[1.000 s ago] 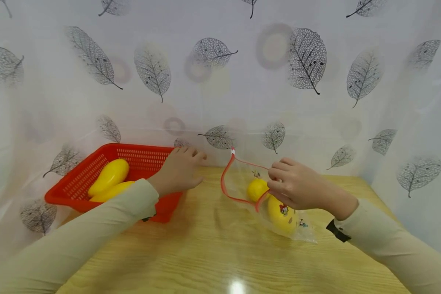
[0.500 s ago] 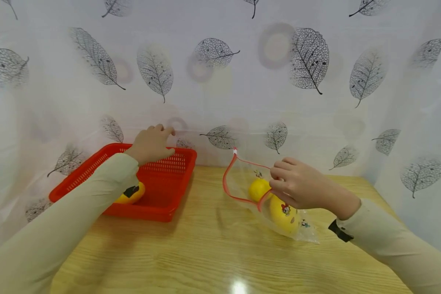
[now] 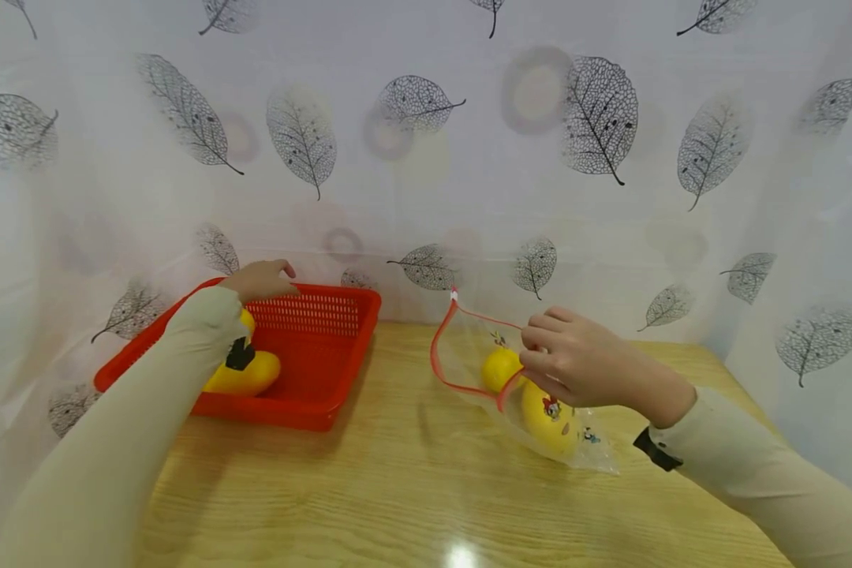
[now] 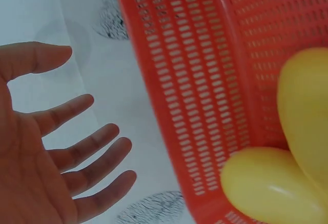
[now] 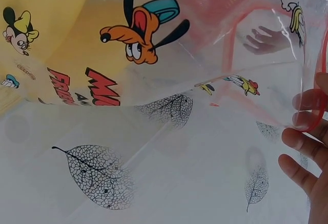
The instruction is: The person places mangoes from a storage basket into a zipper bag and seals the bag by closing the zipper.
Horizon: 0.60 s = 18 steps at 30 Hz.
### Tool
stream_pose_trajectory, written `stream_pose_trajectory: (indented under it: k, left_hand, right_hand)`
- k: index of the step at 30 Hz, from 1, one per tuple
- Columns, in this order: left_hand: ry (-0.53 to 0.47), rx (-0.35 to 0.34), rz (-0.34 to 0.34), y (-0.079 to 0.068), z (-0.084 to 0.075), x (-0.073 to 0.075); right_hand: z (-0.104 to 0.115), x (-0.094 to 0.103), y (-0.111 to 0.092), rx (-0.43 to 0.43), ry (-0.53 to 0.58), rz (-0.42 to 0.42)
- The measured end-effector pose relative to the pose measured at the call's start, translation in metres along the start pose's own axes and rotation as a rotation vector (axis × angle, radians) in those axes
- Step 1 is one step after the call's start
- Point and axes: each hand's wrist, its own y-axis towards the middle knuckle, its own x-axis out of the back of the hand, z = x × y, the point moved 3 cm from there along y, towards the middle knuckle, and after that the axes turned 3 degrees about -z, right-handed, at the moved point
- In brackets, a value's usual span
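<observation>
My left hand point(image 3: 263, 280) hovers over the back rim of a red plastic basket point(image 3: 326, 410), fingers spread and holding nothing. In the left wrist view the open palm point(image 4: 31, 162) stands beside the basket wall, apart from two smooth yellow mango-shaped fruits point(image 4: 277, 185) in the basket. My right hand point(image 3: 582, 359) pinches the red-edged mouth of a clear zip bag point(image 3: 461, 359), holding it agape. Inside the bag lie a small round yellow fruit point(image 3: 500, 369) and a larger yellow one point(image 3: 548, 418). Cartoon prints cover the bag point(image 5: 169, 80) in the right wrist view.
A pale wooden table point(image 3: 369, 489) carries both basket and bag, with bare wood between them. Behind and at the sides hangs a whitish curtain point(image 3: 454, 173) printed with dark leaves.
My left hand has moved left from the basket's right side, rising and then lowering over its back left. The right hand keeps its grip on the bag, almost unmoved.
</observation>
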Motion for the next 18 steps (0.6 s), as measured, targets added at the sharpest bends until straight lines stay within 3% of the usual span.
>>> stream_pose_trajectory:
  k: [3, 9, 15, 18]
  left_hand:
    - [-0.042, 0.034, 0.070, -0.002, 0.013, -0.003]
    - [-0.218, 0.162, 0.281, -0.010, 0.032, -0.009]
    - [-0.284, 0.116, 0.394, -0.014, 0.044, -0.017]
    - [-0.328, 0.127, 0.421, -0.019, 0.048, -0.022]
  right_hand:
    - [0.000, -0.001, 0.000, 0.001, 0.001, 0.004]
    - [0.000, -0.001, 0.000, 0.006, -0.005, 0.001]
    - [0.001, -0.001, 0.000, 0.007, -0.006, 0.002]
    - [0.001, -0.001, 0.000, 0.003, -0.006, 0.002]
